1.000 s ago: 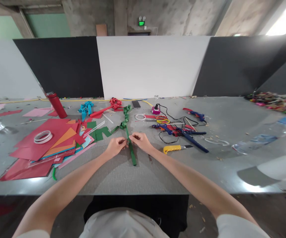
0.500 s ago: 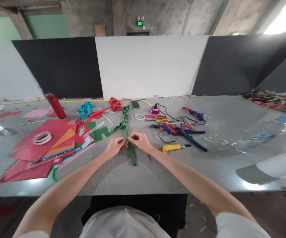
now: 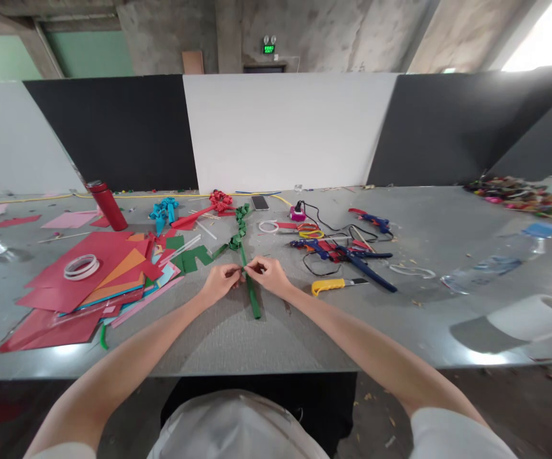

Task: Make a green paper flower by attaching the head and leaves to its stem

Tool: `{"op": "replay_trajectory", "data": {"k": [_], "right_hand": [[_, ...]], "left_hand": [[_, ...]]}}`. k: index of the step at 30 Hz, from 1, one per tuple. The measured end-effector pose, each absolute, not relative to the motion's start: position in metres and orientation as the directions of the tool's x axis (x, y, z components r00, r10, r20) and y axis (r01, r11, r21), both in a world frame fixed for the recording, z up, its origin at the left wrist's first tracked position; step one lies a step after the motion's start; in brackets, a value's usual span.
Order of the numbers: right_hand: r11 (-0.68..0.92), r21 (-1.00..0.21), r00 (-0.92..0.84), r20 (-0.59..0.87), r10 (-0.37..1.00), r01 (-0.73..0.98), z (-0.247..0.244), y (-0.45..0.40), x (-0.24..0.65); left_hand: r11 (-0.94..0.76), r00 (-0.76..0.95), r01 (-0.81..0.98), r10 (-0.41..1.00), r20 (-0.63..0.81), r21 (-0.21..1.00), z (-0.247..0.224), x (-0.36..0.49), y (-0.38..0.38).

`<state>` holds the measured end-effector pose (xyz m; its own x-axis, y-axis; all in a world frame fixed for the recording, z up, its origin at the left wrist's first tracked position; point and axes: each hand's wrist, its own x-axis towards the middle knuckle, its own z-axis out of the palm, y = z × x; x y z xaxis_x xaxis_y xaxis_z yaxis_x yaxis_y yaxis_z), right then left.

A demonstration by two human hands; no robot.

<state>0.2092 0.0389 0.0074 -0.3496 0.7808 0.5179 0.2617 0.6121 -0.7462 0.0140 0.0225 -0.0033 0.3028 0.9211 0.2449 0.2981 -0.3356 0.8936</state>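
Note:
A green rolled-paper stem (image 3: 253, 299) lies lengthwise in front of me, with curled green paper (image 3: 240, 226) winding up from its far end. My left hand (image 3: 223, 282) pinches the stem's middle from the left. From the right, my right hand (image 3: 267, 274) pinches the same spot, fingertips close to the other hand's. What the fingertips press there is too small to make out. Cut green paper (image 3: 194, 258) and thin white sticks (image 3: 183, 248) lie just left of the stem.
Stacked coloured sheets (image 3: 75, 287) carry tape rolls (image 3: 81, 267) at left, near a red bottle (image 3: 108, 205). Glue guns (image 3: 340, 252) with black cords, a yellow-handled knife (image 3: 328, 286), a plastic bottle (image 3: 491, 268) and a white paper roll (image 3: 534, 319) lie at right.
Both hands keep their pinch on the green stem with hardly any movement. The view has shifted slightly.

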Motion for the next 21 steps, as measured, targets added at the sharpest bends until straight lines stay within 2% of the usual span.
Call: {"op": "replay_trajectory", "data": {"k": [4, 9, 13, 21], "right_hand": [[0.646, -0.713, -0.364, 0.545, 0.756, 0.273, 0.0097, 0.0367, 0.2081], [0.744, -0.601, -0.428, 0.614, 0.663, 0.292, 0.0081, 0.0349, 0.2092], [0.785, -0.538, -0.505, 0.607, 0.614, 0.307, 0.0031, 0.0358, 0.2116], [0.82, -0.497, -0.554, 0.613, 0.563, 0.284, 0.0065, 0.0338, 0.2128]], "left_hand": [[-0.334, 0.29, 0.288, 0.924, 0.251, 0.897, -0.0047, 0.0135, 0.0235], [-0.333, 0.291, 0.265, 0.922, 0.254, 0.905, -0.0051, 0.0136, 0.0247], [-0.336, 0.289, 0.282, 0.923, 0.254, 0.899, -0.0056, 0.0134, 0.0255], [-0.281, 0.223, 0.164, 0.944, 0.242, 0.946, -0.0056, 0.0129, 0.0261]]}}
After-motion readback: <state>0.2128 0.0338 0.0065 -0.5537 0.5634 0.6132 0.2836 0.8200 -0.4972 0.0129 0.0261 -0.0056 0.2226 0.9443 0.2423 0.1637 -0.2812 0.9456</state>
